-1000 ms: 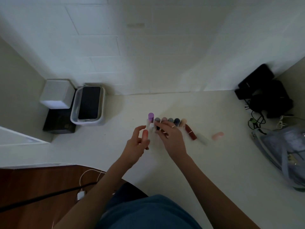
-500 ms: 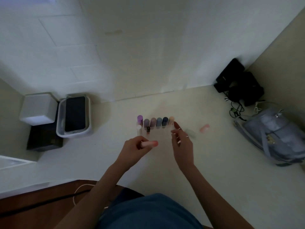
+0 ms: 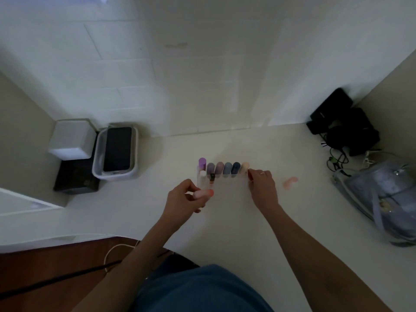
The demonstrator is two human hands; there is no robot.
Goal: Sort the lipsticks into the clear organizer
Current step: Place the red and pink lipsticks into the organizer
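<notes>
While left hand [image 3: 186, 199] grips a coral-tipped lipstick [image 3: 203, 193] | right hand [image 3: 261, 181] pinches a dark-red lipstick [image 3: 249, 176] at organizer [image 3: 221, 176] end | step: slotting | next: lower each upright into a free cell.

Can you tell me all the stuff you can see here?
Clear plastic lipstick organizer: one, see-through, middle of the white table.
Lipsticks standing in it: about eight; back row purple, mauve, dusty pink, grey, navy, peach.
Pale pink lipstick: one, lying loose right of the organizer.
Black phone: one, in a white tray, back left.
White box: one, on a black box, far left.
Grey-blue bag: one, right edge.
Black gear with cables: back right corner.
Left hand: holds an orange-tipped pink lipstick.
Right hand: at the organizer's right end.
</notes>
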